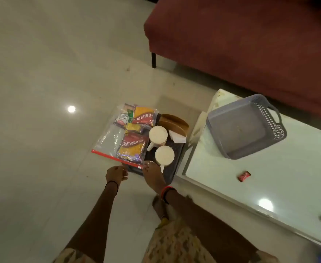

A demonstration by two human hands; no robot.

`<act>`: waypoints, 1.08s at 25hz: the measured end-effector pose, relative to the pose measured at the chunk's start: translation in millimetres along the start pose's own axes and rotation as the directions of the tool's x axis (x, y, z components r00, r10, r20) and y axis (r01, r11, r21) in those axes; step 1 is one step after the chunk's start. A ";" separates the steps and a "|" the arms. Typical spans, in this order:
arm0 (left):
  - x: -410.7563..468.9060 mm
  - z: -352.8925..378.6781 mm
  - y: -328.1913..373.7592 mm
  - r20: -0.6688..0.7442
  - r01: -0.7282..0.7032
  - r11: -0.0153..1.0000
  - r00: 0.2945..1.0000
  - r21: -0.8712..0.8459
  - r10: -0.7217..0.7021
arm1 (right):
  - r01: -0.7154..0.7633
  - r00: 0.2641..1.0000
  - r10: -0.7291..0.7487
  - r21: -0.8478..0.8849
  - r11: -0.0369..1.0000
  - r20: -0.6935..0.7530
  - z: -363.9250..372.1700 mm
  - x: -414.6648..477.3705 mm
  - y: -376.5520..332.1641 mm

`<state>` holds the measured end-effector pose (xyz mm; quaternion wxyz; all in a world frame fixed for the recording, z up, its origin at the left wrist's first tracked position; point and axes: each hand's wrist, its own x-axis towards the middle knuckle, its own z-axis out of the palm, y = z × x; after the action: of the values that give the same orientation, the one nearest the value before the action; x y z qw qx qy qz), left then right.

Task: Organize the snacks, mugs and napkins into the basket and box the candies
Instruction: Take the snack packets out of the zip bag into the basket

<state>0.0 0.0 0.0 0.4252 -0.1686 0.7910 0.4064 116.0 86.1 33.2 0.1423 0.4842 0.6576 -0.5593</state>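
So the snack packets [135,133] are lying flat inside a clear zip bag [110,138] with a red strip, and that's half on a dark tray [170,172] sitting on the floor. Two white mugs [158,135] stand on the same tray just beside the packets, one behind the other. White napkins [176,136] are tucked in a brown holder [173,121] at the far end. The right hand [153,173] reaches onto the tray's near edge, right by the closer mug, but I honestly can't tell if it's gripping. The left hand [117,174] is curled up at the bag's red strip; pinching it or not, can't tell. The grey basket [273,120] sits up on the white table [288,186] to the right, well apart from a red candy [244,176]. There's a maroon sofa [250,44] behind.
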 end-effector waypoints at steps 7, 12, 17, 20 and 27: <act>67.2 31.1 -36.0 0.058 0.065 0.983 0.997 -0.174 -0.056 | -0.374 0.921 0.386 0.414 0.830 0.059 59.8 82.9 38.9; 79.9 28.2 -37.6 -0.011 0.013 0.964 1.000 -0.267 -0.016 | -0.375 0.883 0.457 0.741 0.556 0.105 66.3 96.3 37.2; 65.1 12.7 -17.0 0.035 -0.026 0.953 0.999 -0.302 0.038 | -0.307 0.913 0.400 0.777 0.549 0.077 54.5 80.4 9.3; 48.5 -0.9 0.6 0.017 -0.057 0.939 0.998 -0.339 0.066 | -0.272 0.932 0.355 0.783 0.560 0.070 44.9 64.3 -16.9; 5.0 -26.0 66.1 -0.041 -0.161 0.890 0.986 -0.427 0.159 | -0.094 0.984 0.178 0.799 0.594 -0.017 5.7 28.0 -88.3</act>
<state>-57.4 20.5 37.0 0.3408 -0.1934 0.6944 0.6036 29.9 102.8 63.7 -0.0765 0.5716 0.3079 -0.7567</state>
